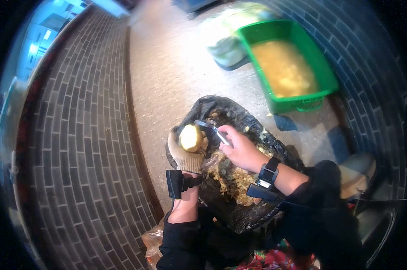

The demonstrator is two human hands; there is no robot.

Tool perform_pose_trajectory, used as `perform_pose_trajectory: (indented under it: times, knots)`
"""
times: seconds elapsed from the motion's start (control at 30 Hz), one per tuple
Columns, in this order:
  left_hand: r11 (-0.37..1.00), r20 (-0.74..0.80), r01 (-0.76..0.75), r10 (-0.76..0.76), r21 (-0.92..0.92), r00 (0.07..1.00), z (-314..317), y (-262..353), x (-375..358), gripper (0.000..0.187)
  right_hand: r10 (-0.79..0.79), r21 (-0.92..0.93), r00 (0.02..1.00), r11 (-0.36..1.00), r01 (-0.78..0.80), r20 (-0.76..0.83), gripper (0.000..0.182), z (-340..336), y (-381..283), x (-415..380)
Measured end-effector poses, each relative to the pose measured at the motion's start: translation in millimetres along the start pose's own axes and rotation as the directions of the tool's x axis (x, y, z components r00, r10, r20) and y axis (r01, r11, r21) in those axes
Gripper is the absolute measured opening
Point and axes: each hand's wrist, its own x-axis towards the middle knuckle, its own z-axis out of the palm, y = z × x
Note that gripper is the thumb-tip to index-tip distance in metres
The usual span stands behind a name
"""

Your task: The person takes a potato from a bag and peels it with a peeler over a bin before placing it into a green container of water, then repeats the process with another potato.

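Here your left hand [186, 155], in a knit glove, is wrapped around a pale yellow potato [191, 137], holding it above the open black bag [257, 135] of peelings [230, 177]. Your bare right hand [240, 148] grips a peeler [213, 131], fingers clenched on its handle, its head just beside the potato. Both wrists wear black straps. Farther off on the speckled floor stands a green tub [329, 81] of peeled yellow pieces in water.

Outdoor prep yard — brick paving [82, 148], green tub [322, 76] of peeled produce.
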Motion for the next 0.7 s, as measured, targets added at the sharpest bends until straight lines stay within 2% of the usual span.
perform_pose_trajectory:
  times: [0.03,0.1,0.17,0.2,0.27,0.3,0.37,0.4,0.47,0.5,0.53,0.57,0.6,0.63,0.7]
  knots:
    - [1.000,-0.058,0.021,-0.021,0.010,0.998,4,0,-3,0.055,-0.079,0.029,0.997,0.996,0.079,0.000,0.043,0,1,2]
    - [0.999,-0.061,0.031,-0.029,0.022,0.998,1,1,-1,0.058,-0.069,0.017,0.998,0.997,0.069,0.004,0.042,-3,-5,0]
    - [1.000,-0.036,0.012,-0.011,0.006,0.999,-2,3,0,0.055,0.086,-0.083,0.991,0.994,-0.078,0.101,0.044,-7,-17,-2]
    - [1.000,-0.040,0.008,-0.008,0.005,0.999,-8,2,4,0.055,0.085,-0.082,0.991,0.994,-0.077,0.107,0.044,-6,-18,-1]
    - [0.996,0.137,-0.090,0.087,0.017,0.987,-21,-1,13,0.052,0.092,-0.150,0.990,0.986,-0.075,0.111,0.043,-5,-17,-1]
    - [0.995,0.131,-0.095,0.092,0.016,0.987,-19,-1,11,0.052,0.091,-0.149,0.989,0.986,-0.073,0.119,0.043,-2,-14,0]
    - [0.985,0.010,-0.170,0.169,0.038,0.985,-12,-4,7,0.050,-0.032,-0.207,0.997,0.977,0.045,0.063,0.043,6,-6,-4]
    - [0.980,-0.074,-0.182,0.176,-0.080,0.982,3,-5,-2,0.053,-0.032,-0.208,0.997,0.977,0.045,0.065,0.043,9,-10,-7]
    - [0.983,-0.088,-0.169,0.162,-0.077,0.983,-9,-4,7,0.055,0.098,-0.240,0.989,0.968,-0.069,0.112,0.043,18,-19,-16]
    - [0.985,-0.103,-0.156,0.148,-0.074,0.984,-21,-4,16,0.057,0.098,-0.241,0.989,0.968,-0.069,0.112,0.043,23,-18,-22]
    - [0.982,-0.060,-0.173,0.169,-0.071,0.984,-25,5,18,0.062,0.067,-0.230,0.981,0.973,-0.024,0.182,0.043,30,-15,-28]
    - [0.981,-0.027,-0.036,0.031,-0.188,0.999,-28,8,20,0.067,0.036,-0.217,0.967,0.976,0.020,0.251,0.044,36,-13,-36]
    - [0.981,-0.032,-0.056,0.051,-0.188,0.998,-29,11,25,0.069,0.025,-0.243,0.986,0.970,0.016,0.167,0.044,46,-18,-46]
    - [0.980,-0.038,-0.076,0.070,-0.186,0.997,-30,13,30,0.071,0.025,-0.243,0.986,0.970,0.017,0.168,0.044,46,-16,-45]
    - [0.980,-0.087,-0.116,0.103,-0.159,0.991,-38,11,33,0.072,-0.078,-0.210,0.993,0.973,0.095,0.085,0.043,49,-8,-45]
